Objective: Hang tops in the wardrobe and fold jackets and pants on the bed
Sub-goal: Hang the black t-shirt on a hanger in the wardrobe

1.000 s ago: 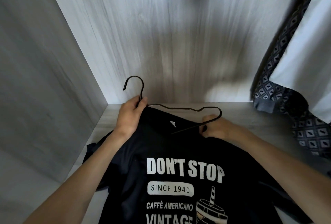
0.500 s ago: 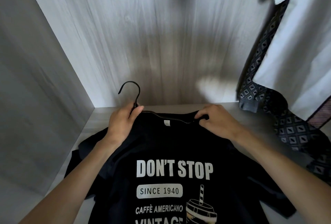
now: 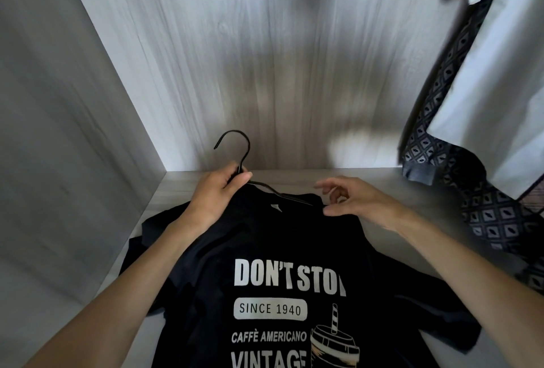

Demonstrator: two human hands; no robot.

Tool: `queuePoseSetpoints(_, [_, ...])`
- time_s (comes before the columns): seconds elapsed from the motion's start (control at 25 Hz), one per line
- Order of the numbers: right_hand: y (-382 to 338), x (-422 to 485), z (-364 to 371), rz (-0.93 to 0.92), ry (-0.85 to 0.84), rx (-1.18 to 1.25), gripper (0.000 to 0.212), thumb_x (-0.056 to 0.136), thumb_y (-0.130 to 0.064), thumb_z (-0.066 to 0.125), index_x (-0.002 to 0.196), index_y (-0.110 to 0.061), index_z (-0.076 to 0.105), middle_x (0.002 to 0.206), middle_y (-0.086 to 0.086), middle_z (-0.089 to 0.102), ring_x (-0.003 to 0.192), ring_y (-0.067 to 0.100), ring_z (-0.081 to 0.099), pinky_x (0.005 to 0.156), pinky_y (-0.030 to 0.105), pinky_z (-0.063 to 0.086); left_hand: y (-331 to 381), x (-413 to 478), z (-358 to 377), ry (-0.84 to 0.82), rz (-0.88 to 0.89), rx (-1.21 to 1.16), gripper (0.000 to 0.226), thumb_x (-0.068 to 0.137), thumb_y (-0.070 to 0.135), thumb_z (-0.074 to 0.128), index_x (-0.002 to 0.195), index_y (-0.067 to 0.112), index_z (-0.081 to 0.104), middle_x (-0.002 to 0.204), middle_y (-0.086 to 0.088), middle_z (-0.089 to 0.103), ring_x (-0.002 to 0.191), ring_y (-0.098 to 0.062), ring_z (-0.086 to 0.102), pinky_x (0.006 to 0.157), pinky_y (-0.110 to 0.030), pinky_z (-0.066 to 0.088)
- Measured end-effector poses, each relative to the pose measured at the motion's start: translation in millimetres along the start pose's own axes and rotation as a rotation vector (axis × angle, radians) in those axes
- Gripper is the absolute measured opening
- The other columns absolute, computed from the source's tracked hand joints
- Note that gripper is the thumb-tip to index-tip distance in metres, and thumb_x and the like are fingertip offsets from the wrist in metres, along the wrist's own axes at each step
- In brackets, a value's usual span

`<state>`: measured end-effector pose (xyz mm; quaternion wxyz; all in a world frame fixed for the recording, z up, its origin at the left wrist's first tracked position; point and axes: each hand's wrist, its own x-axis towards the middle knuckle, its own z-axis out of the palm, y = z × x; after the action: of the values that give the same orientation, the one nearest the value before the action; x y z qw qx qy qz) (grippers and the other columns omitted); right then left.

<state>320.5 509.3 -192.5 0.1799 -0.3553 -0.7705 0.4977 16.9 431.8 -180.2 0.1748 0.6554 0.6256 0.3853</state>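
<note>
- The pale wood-grain wardrobe floor (image 3: 374,175) carries the work, and a black T-shirt (image 3: 265,238) lies on it front up, with its white "DON'T STOP" print toward 6 o'clock.
- Both bare forearms reach in from 7 and 5 o'clock across the shirt's body.
- The left hand (image 3: 216,194) grips the neck of the black wire hanger (image 3: 243,158), fingers and thumb curled round it just under the hook. It has the same hold as half a second ago.
- The right hand (image 3: 350,198) has let go. Half a second ago it was clamped over the shirt's shoulder and the hanger's end. Now its fingers are spread and loosely bent, holding nothing, with only the thumb tip at the cloth.
- A second ago the hanger's arm lay on top of the shirt. Now it runs across the neck opening, and its far end is hidden under the shoulder cloth.
- From the left hand, the hook rises at 12 o'clock, the hanger's arm runs toward 4 o'clock, and the collar lies at 3 o'clock. From the right hand, the collar sits at 9 o'clock, just beside the thumb.
- The last letter of "STOP" is now partly lost in a fold.
- Beyond the hands stands the back wall (image 3: 279,58), with the side wall (image 3: 59,132) at 9 o'clock.
- At 2 o'clock a white garment (image 3: 485,73) hangs over a dark diamond-patterned garment (image 3: 494,214).
</note>
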Motion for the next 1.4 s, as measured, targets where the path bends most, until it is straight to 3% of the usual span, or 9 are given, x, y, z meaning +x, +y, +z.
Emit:
queuePoseSetpoints(0.12, [-2.6,0.6,8.1,-0.064,0.021,-0.336,0.006,0.091,-0.030,0.070,0.095,-0.025,0.072,0.101,0.000,0.066,0.088,0.011,0.063,0.082,0.029,0.048,-4.0,-1.9,-0.9,-0.011,0.015,-0.032,0.025,0.096,0.048,0.055,0.086,0.025,0.060,0.072,0.002,0.060,0.071,-0.017,0.057,0.072,-0.038,0.047])
queuePoseSetpoints(0.24, [-24.5,-5.7,34.5,-0.206,0.127,-0.674,0.023,0.101,-0.040,0.051,0.097,-0.019,0.061,0.088,-0.002,0.066,0.080,0.015,0.063,0.068,0.028,0.047,1.3,-4.5,2.0,-0.006,0.035,-0.071,0.032,0.088,0.060,0.049,0.083,0.030,0.058,0.069,0.011,0.058,0.069,-0.009,0.056,0.070,-0.031,0.045])
queuePoseSetpoints(0.4, [-52.1,-10.9,71.2,-0.347,0.244,-0.951,0.031,0.107,-0.041,0.026,0.116,-0.019,0.046,0.089,-0.005,0.064,0.073,0.018,0.062,0.063,0.032,0.041,15.8,-6.3,5.5,0.001,0.082,-0.068,0.022,0.094,0.049,0.057,0.087,0.028,0.060,0.072,0.007,0.062,0.073,-0.014,0.062,0.069,-0.027,0.046])
queuePoseSetpoints(0.6, [-64.0,-11.6,57.6,-0.297,0.210,-0.787,0.035,0.104,-0.048,0.033,0.112,-0.021,0.054,0.103,-0.005,0.062,0.090,0.018,0.062,0.078,0.037,0.049,19.6,-13.4,-7.7,0.000,0.079,-0.114,0.018,0.098,0.039,0.055,0.090,0.024,0.061,0.076,-0.003,0.064,0.070,-0.010,0.060,0.071,-0.031,0.048])
queuePoseSetpoints(0.8, [-78.0,-23.0,66.9,-0.293,0.224,-0.870,0.033,0.105,-0.044,0.025,0.112,-0.019,0.045,0.088,-0.006,0.061,0.077,0.019,0.061,0.070,0.039,0.049,32.8,-17.9,-9.0,-0.059,0.134,-0.228,0.017,0.096,0.044,0.058,0.099,0.028,0.063,0.079,0.012,0.063,0.077,-0.006,0.061,0.076,-0.029,0.048])
queuePoseSetpoints(0.92, [-84.6,-35.1,56.1,-0.341,0.474,-1.057,0.037,0.103,-0.043,0.027,0.109,-0.014,0.049,0.072,-0.001,0.065,0.062,0.029,0.063,0.051,0.035,0.043,33.0,-14.6,-23.0,-0.079,0.197,-0.131,0.024,0.098,0.046,0.051,0.112,0.029,0.061,0.089,0.019,0.066,0.088,0.003,0.062,0.081,-0.018,0.047])
queuePoseSetpoints(1.0, [-90.5,-50.2,42.9,-0.349,0.613,-1.122,0.027,0.103,-0.040,0.033,0.102,-0.015,0.045,0.063,0.000,0.062,0.052,0.031,0.061,0.045,0.030,0.034,27.8,-14.9,-35.3,-0.047,0.287,0.094,0.036,0.096,0.064,0.035,0.099,0.036,0.057,0.081,0.012,0.065,0.080,-0.007,0.064,0.075,-0.029,0.049])
queuePoseSetpoints(1.24, [-122.0,-113.8,23.7,-0.241,0.865,-1.125,0.032,0.101,-0.041,0.036,0.108,-0.016,0.054,0.074,0.003,0.068,0.066,0.036,0.066,0.054,0.038,0.045,50.7,-34.2,-73.0,0.261,0.534,0.554,0.055,0.102,0.058,0.021,0.081,0.019,0.054,0.062,0.007,0.055,0.057,-0.019,0.056,0.053,-0.033,0.045])
queuePoseSetpoints(1.4, [-142.6,-170.4,25.0,-0.187,0.987,-1.097,0.034,0.101,-0.041,0.032,0.108,-0.016,0.054,0.081,0.002,0.068,0.072,0.036,0.066,0.057,0.034,0.033,91.9,-62.8,-98.2,0.327,0.558,0.535,0.059,0.101,0.061,0.017,0.085,0.021,0.057,0.071,0.009,0.062,0.066,-0.017,0.061,0.058,-0.034,0.047])
